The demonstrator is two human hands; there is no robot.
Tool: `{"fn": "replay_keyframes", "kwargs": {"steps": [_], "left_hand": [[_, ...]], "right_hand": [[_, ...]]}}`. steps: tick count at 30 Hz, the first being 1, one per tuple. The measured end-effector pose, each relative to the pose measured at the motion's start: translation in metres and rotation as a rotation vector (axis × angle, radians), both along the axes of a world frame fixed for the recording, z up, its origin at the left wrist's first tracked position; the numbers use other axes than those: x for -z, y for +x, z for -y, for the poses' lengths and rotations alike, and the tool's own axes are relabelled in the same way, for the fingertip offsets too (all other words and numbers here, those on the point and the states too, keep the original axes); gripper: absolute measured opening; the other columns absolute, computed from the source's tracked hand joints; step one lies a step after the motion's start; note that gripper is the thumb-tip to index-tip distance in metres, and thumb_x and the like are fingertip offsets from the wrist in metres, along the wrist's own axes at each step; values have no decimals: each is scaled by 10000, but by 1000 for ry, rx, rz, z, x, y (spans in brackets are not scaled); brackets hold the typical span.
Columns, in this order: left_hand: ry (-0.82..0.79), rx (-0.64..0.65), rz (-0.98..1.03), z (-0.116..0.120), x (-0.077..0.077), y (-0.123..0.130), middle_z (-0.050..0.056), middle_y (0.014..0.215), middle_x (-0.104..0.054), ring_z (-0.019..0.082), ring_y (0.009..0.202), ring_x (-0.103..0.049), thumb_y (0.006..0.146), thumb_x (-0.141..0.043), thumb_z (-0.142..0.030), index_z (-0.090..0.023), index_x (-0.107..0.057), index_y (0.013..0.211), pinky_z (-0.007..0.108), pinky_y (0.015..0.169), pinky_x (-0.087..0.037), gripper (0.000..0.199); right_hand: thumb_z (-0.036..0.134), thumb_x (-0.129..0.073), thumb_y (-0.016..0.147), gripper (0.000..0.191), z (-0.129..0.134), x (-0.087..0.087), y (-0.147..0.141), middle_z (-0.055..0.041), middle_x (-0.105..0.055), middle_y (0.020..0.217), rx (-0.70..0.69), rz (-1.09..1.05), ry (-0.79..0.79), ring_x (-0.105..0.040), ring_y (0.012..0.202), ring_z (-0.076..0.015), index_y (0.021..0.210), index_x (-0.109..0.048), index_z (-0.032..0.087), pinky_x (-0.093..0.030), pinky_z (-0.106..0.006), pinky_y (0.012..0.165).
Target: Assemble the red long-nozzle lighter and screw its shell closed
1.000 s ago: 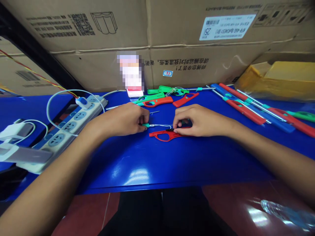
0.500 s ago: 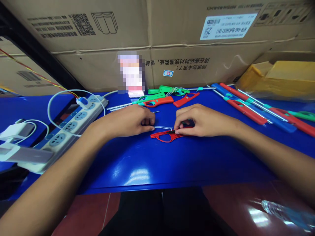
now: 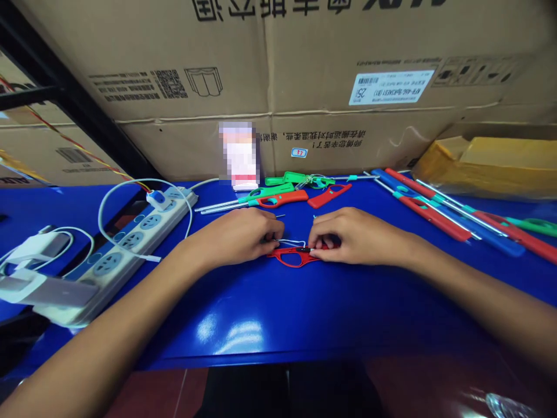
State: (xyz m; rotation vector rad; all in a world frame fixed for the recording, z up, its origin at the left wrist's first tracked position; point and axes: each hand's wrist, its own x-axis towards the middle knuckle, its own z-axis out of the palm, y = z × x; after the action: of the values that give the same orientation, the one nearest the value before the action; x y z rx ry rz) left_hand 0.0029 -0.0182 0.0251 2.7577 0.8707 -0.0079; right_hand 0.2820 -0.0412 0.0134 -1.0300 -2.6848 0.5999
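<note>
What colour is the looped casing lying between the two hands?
Red. The looped casing shows best in the head view, the only one here.

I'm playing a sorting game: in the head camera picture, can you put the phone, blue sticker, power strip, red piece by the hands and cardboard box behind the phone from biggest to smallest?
1. cardboard box
2. power strip
3. phone and red piece (unsure: the right hand partly hides the piece)
4. blue sticker

Upside down: "师傅您辛苦了!" on the carton (image 3: 304,75), "25" on its white label (image 3: 390,87).
</note>
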Motion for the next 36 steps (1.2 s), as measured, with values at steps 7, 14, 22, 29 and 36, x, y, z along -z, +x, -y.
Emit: {"fn": "replay_keyframes", "kwargs": {"steps": [7,14,22,29,36], "left_hand": [[12,-35,40,-2,2,-3,39,920,-713,153,775,-636,1006,-620,-137,-179,-698,904,301,723,-439,135],[43,-71,106,-5,6,-5,53,923,-723,167,812,-658,1029,-586,-158,-179,-696,942,307,744,-470,141],[33,-97,102,-7,6,-3,41,923,-753,164,773,-655,1031,-621,-184,-179,-745,960,299,716,-444,143],[63,-69,121,-12,1,-10,47,962,-786,171,799,-690,1027,-627,-199,-192,-777,1008,296,740,-457,152],[-36,-67,90,-11,2,-7,22,969,-805,171,824,-717,1001,-675,-179,-211,-799,1036,301,748,-458,132]], "right_hand": [[220,-709,953,85,0,7,-3,-12,-782,935,63,21,77,-676,756,-156,976,-791,225,-425,-304,666],[243,-672,986,112,1,13,-3,-26,-807,1020,108,-4,148,-721,850,-184,1013,-779,225,-455,-319,722],[254,-671,989,115,2,14,-5,-21,-810,1003,163,32,204,-702,809,-181,1014,-782,229,-424,-319,682],[253,-715,998,98,-4,7,2,-31,-798,956,76,-108,151,-716,836,-185,1000,-806,218,-469,-311,736],[199,-739,986,105,-11,4,9,-42,-798,988,-5,-45,111,-709,839,-184,1025,-834,218,-486,-318,764]]}}
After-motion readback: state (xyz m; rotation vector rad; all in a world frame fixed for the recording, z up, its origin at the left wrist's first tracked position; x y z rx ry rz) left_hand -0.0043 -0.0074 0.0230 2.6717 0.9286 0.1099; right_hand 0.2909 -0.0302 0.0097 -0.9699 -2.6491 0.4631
